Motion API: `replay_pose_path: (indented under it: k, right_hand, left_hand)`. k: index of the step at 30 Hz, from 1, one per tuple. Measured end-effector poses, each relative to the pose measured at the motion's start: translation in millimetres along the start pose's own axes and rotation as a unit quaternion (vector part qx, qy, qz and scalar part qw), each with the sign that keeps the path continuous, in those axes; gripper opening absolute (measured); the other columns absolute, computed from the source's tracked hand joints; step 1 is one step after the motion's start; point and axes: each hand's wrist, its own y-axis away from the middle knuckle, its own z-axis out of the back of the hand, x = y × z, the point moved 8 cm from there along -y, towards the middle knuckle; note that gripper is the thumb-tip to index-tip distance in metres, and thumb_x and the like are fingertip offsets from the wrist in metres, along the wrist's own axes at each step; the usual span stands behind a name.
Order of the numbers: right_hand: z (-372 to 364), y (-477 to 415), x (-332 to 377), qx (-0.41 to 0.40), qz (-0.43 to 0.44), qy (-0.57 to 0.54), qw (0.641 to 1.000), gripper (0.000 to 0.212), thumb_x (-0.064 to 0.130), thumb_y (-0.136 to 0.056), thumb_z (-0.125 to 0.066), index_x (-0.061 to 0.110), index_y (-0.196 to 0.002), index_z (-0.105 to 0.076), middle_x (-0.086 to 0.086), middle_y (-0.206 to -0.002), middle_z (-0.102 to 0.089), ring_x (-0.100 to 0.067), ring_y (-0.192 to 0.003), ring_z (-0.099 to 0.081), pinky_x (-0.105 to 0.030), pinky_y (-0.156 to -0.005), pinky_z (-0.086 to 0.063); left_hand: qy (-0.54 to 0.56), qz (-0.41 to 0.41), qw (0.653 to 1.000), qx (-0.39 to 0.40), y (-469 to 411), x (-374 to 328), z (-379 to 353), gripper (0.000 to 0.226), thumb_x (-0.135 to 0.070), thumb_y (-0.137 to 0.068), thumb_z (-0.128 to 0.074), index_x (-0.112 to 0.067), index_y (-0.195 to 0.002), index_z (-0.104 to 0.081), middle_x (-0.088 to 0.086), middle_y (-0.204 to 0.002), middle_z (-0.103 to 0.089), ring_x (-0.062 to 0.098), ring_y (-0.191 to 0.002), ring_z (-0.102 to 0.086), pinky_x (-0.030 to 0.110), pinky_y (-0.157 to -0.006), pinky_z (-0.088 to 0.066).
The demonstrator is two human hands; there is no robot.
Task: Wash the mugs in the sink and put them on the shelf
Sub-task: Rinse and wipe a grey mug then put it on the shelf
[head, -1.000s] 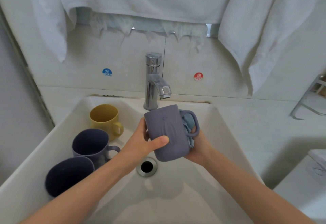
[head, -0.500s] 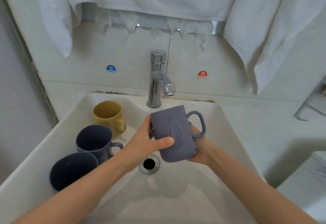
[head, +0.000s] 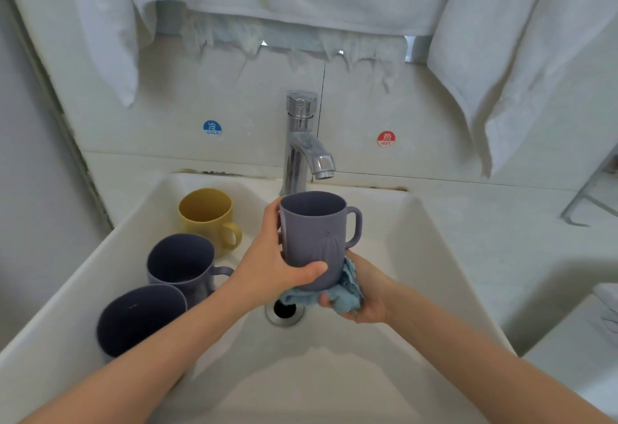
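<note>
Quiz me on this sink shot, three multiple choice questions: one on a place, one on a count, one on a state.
1. Where is the cloth? A) on the tap B) under the held mug C) in the drain
2. How many mugs sit in the sink? A) two B) three C) five
3. How is the held mug? A) upside down B) on its side C) upright
Answers: B, the right hand holds the cloth against its base; B, one yellow mug, two dark mugs; C, the left hand holds it mouth up.
</note>
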Motion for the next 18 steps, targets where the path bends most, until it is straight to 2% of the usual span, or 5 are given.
replay_pose_path:
  k: [3, 6, 11, 15, 18]
  right_hand:
    - [12.4, -0.8, 9.6, -0.039, 0.011, 0.071, 0.997, 0.047, 0.047, -0.094, -0.043, 0.01, -0.072, -0.062, -0.002, -0.057, -0.06, -0.009, -0.038, -0.051, -0.015, -0.034, -0.042]
    - [22.7, -2.3, 26.0, -0.072, 0.055, 0.188, 0.978, 0.046, 0.043, -0.098, -0.036, 0.01, -0.073, -0.057, 0.0, -0.054, -0.06, -0.008, -0.041, -0.052, -0.018, -0.04, -0.042]
    - [45.6, 2.6, 52.5, -0.116, 0.127, 0.156, 0.973, 0.044, 0.048, -0.092, -0.045, 0.013, -0.104, -0.066, -0.009, -0.098, -0.072, -0.021, -0.083, -0.068, -0.029, -0.073, -0.051]
    - [62.7, 20.7, 79.2, -0.181, 0.175, 0.129, 0.959, 0.04, 0.036, -0.09, -0.053, 0.006, -0.115, -0.061, -0.018, -0.112, -0.066, -0.03, -0.099, -0.064, -0.039, -0.09, -0.05]
    - [70.4, 36.7, 95.5, -0.203, 0.21, 0.115, 0.949, 0.052, 0.045, -0.081, -0.06, 0.008, -0.117, -0.061, -0.018, -0.116, -0.064, -0.03, -0.108, -0.061, -0.043, -0.099, -0.046]
  left_hand:
    - [-0.004, 0.004, 1.0, -0.018, -0.7, -1.1, 2.3, 0.092, -0.01, -0.067, -0.08, -0.034, -0.131, -0.018, -0.032, -0.112, -0.035, -0.004, -0.101, -0.048, 0.009, -0.068, -0.051]
    - [-0.001, 0.015, 0.999, -0.031, -0.5, 0.4, 3.8, 0.093, -0.009, -0.067, -0.08, -0.027, -0.135, -0.019, -0.031, -0.111, -0.036, -0.004, -0.099, -0.049, 0.01, -0.068, -0.052]
    - [0.018, 0.044, 0.995, -0.087, -0.1, 4.8, 13.1, 0.087, -0.009, -0.067, -0.08, -0.022, -0.133, -0.024, -0.028, -0.103, -0.039, -0.002, -0.091, -0.05, 0.011, -0.058, -0.048]
    - [0.027, 0.049, 0.996, -0.067, 2.8, 2.1, 5.2, 0.085, -0.006, -0.068, -0.079, -0.019, -0.133, -0.025, -0.022, -0.104, -0.043, -0.003, -0.089, -0.05, 0.01, -0.058, -0.048]
    - [0.042, 0.051, 0.997, -0.05, 4.9, -0.1, -2.4, 0.082, -0.002, -0.07, -0.077, -0.016, -0.133, -0.027, -0.022, -0.102, -0.045, -0.007, -0.087, -0.05, 0.007, -0.056, -0.047]
